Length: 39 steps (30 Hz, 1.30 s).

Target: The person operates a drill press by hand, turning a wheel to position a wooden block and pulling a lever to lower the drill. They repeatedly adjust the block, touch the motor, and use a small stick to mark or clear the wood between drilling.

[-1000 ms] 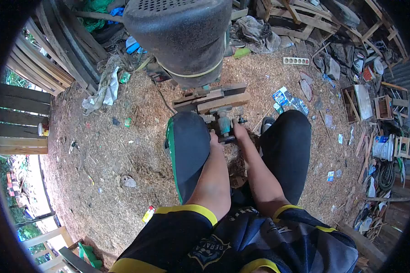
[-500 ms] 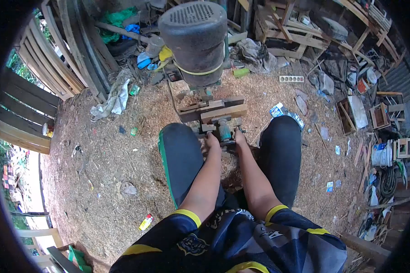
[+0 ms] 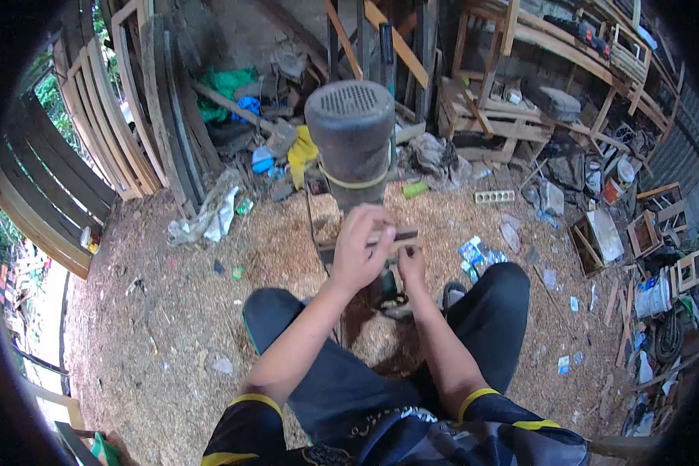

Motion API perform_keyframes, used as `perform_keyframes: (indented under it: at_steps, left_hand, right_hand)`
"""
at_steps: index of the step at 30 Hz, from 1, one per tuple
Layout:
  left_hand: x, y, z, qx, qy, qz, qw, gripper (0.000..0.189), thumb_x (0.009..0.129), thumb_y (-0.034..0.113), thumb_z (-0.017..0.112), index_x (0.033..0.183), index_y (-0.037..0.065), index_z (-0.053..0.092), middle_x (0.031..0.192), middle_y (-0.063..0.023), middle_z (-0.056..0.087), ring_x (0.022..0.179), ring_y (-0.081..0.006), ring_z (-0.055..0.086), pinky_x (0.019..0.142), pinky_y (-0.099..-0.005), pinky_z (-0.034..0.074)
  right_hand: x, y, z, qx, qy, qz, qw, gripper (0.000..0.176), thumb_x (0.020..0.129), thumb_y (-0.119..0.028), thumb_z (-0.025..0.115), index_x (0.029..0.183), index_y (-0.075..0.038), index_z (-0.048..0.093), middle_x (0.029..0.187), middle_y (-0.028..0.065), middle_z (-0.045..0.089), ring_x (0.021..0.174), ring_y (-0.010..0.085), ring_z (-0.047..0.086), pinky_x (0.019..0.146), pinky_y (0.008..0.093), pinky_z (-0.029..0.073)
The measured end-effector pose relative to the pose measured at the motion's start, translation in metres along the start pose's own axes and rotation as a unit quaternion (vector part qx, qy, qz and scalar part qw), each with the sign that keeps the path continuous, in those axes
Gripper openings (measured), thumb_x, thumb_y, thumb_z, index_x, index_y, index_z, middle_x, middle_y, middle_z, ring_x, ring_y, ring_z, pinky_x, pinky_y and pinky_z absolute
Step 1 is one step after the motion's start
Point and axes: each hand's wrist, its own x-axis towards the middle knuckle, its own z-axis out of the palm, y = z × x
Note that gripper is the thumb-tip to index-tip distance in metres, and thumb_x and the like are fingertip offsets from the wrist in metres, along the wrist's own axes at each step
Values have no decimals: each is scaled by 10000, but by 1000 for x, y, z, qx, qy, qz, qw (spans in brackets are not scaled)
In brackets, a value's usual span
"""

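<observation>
A machine with a dark cylindrical motor (image 3: 351, 128), a vented top and a yellow band around it stands in front of me. Below the motor, wooden pieces (image 3: 405, 234) lie across its work table, partly covered by my hands. My left hand (image 3: 359, 252) is raised in front of the machine, fingers bent, thumb apart, with nothing visible in it. On the right, my right hand (image 3: 412, 270) has its fingers closed at the right end of the light wooden piece. The metal clamp parts (image 3: 384, 289) sit beneath, between my knees.
Wood shavings cover the ground (image 3: 186, 326). Wooden slats (image 3: 101, 116) lean at the left. A yellow cloth (image 3: 301, 155) lies beside the machine. Blue-and-white packets (image 3: 478, 252) are near my right knee. Wooden frames, a white bucket (image 3: 651, 291) and scrap line the right side.
Both hands have left the lower metal parts and moved up to the wooden pieces. My left hand is lifted higher. The view has tilted up, and my knees are spread wider.
</observation>
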Motion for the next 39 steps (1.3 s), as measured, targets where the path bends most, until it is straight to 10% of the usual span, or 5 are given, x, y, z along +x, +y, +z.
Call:
perform_keyframes:
  at_steps: [2,11,16,27,39]
  left_hand:
    - [14,-7,-18,54,-67,128,988,143,890,62,684,1015,18,631,1030,-161,665,992,-376,646,887,-442,506]
    - [12,9,-43,63,49,43,996,153,937,99,648,1062,24,695,1163,-155,685,1198,-355,629,1049,-464,468]
    - [18,13,-32,84,32,55,994,130,917,97,665,1017,57,738,1225,-158,666,1249,-374,594,1069,-485,452]
    - [42,36,-8,142,48,19,989,282,909,90,660,1182,44,711,1446,-206,546,1440,-441,426,1187,-540,330]
    - [40,26,23,285,82,-7,955,522,929,95,616,1446,82,544,1593,-167,415,1531,-432,287,1246,-614,82]
  right_hand:
    - [43,-40,11,156,-14,-25,987,359,1015,-273,599,1127,64,652,979,180,726,938,286,705,852,397,522]
    - [196,-369,-15,225,-10,-278,934,598,1019,-482,602,1318,36,578,1289,214,607,1254,316,569,1079,400,417]
    - [241,-469,-19,394,-204,-134,886,507,1004,-536,613,1006,-30,649,776,85,624,690,207,615,658,362,501]
    - [257,-478,-17,284,-301,-141,899,282,931,-258,572,708,-104,493,606,15,474,484,156,456,463,359,351]
    - [157,-451,-43,315,-81,-351,878,364,891,-234,606,666,46,549,564,36,468,565,110,405,539,359,354]
